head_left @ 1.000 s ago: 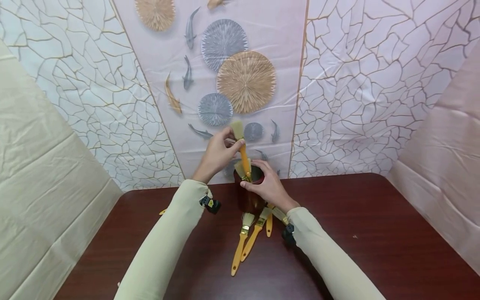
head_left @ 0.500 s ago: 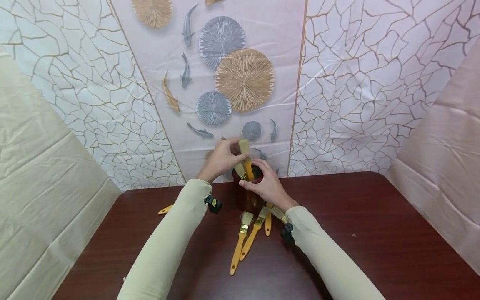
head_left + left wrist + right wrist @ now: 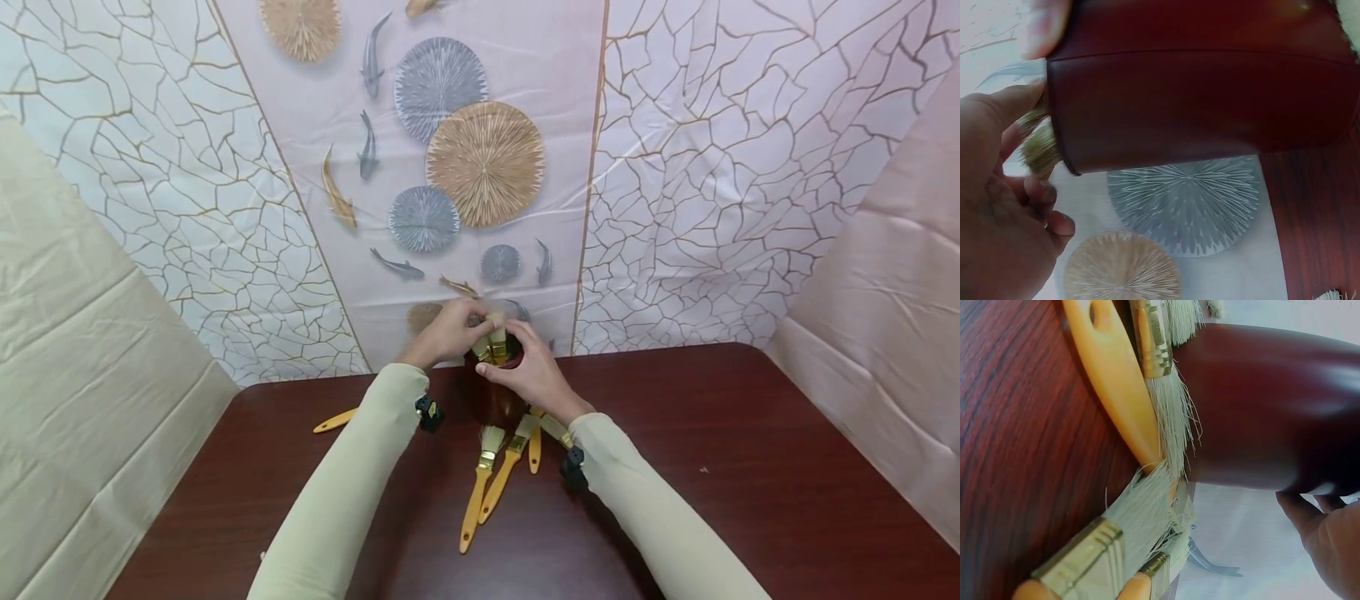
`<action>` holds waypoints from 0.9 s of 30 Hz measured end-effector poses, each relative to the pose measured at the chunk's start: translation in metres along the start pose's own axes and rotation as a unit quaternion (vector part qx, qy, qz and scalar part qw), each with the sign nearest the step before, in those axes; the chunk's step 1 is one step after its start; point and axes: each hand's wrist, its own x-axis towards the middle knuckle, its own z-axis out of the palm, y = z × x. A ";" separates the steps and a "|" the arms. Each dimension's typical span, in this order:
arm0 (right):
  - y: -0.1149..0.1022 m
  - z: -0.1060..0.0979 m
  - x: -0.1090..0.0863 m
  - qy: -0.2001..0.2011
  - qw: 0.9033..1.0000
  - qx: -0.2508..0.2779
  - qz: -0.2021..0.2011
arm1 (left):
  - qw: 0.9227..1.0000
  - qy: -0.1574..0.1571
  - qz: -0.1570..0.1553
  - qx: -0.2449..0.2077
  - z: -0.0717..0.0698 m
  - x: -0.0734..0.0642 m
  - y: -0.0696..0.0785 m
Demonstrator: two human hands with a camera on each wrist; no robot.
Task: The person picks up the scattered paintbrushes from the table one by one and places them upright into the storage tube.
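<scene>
Brush [image 3: 498,343] has sunk handle-first into the cup [image 3: 491,402] over the past second, bristles now near the rim, left hand [image 3: 448,333] apparently pinching their tips. Right hand [image 3: 536,368] holds the cup's rim. Nearly stowed, by the look; other brushes [image 3: 473,508] lie on the table [image 3: 697,417].

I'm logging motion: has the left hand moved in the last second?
Yes, down: the left hand, earlier partly level with the smallest whole grey printed wall disc, is now below it.

Pale-green slvs [image 3: 348,483], blk wrist cams [image 3: 428,420], L w/ poss. yellow mark [image 3: 432,409]
</scene>
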 end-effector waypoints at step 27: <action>-0.001 0.003 0.001 -0.006 1.000 0.000 -0.002 | 0.997 0.018 -0.062 -0.033 -0.075 -0.097 -0.037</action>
